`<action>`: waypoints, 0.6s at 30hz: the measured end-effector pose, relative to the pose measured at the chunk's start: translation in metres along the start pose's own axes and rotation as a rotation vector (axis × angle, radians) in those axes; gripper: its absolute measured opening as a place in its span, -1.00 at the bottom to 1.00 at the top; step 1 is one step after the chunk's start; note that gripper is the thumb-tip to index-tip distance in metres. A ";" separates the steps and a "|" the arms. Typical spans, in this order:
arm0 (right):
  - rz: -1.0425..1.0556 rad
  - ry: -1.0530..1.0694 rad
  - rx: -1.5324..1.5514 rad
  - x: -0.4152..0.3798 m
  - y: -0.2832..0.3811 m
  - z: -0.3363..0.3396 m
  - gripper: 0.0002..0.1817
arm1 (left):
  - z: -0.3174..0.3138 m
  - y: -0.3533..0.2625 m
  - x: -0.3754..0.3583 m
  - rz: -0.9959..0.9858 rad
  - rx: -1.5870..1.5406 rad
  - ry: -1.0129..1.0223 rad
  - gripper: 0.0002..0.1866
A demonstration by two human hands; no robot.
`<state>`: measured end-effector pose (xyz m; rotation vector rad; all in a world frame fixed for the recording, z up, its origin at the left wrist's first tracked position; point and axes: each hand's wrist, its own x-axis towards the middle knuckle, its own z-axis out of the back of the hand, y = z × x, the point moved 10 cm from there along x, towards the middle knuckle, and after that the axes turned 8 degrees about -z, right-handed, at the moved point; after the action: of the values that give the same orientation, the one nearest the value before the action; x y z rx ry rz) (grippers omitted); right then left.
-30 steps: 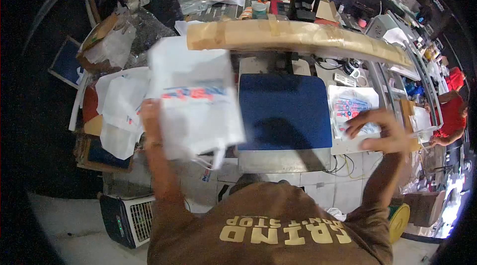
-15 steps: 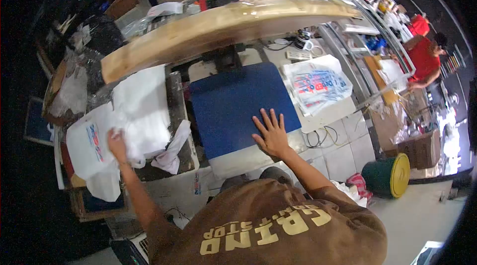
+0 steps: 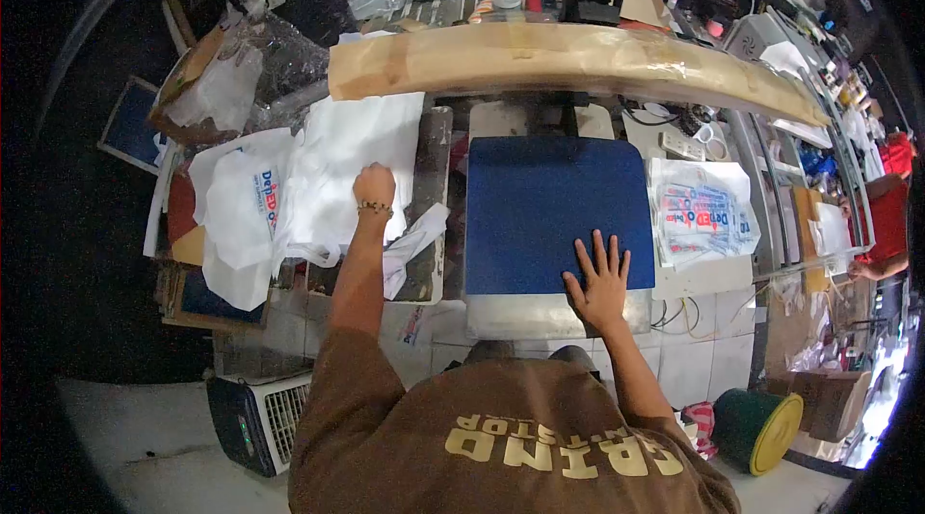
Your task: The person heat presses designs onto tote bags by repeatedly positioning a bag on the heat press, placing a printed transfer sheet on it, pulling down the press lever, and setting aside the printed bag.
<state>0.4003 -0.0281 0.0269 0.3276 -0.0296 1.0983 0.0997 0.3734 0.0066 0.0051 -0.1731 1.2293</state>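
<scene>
My right hand (image 3: pixel 599 292) lies flat near the lower right edge of a blue padded board (image 3: pixel 554 210), fingers spread and holding nothing. The board rests on a pale metal base (image 3: pixel 525 316). My left hand (image 3: pixel 374 188) is closed in a fist over a plain white sheet (image 3: pixel 361 133); whatever its fingers hold, if anything, is hidden. Left of that hand lies a white piece with a blue and red DepED print (image 3: pixel 267 198), draped over the table edge. A crumpled white strip (image 3: pixel 416 239) sits just below and right of my left hand.
A long paper-wrapped beam (image 3: pixel 568 56) crosses behind the board. Right of it are stacked printed transfers (image 3: pixel 703 210) and a power strip (image 3: pixel 681 145). On the floor stand a green bin with a yellow lid (image 3: pixel 761 427) and a box-shaped appliance (image 3: pixel 260 422). A person in red (image 3: pixel 882 215) is at far right.
My left hand has moved right, from the printed white piece to the plain white sheet. My right hand stays flat on the blue board. The camera view has turned.
</scene>
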 end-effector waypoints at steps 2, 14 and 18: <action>0.000 -0.026 -0.006 0.000 0.001 0.003 -0.31 | 0.006 -0.005 0.006 -0.129 0.054 -0.066 -0.73; -0.010 0.002 0.016 0.000 -0.001 -0.001 -0.30 | 0.096 0.118 0.049 -0.010 -0.436 -0.272 -0.56; -0.056 0.050 0.144 0.005 -0.005 0.001 -0.34 | 0.137 0.146 0.026 0.086 -0.885 -0.235 -0.65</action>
<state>0.4072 -0.0260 0.0271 0.4280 0.1030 1.0547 -0.0468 0.4332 0.1322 -0.6320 -0.9172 1.1483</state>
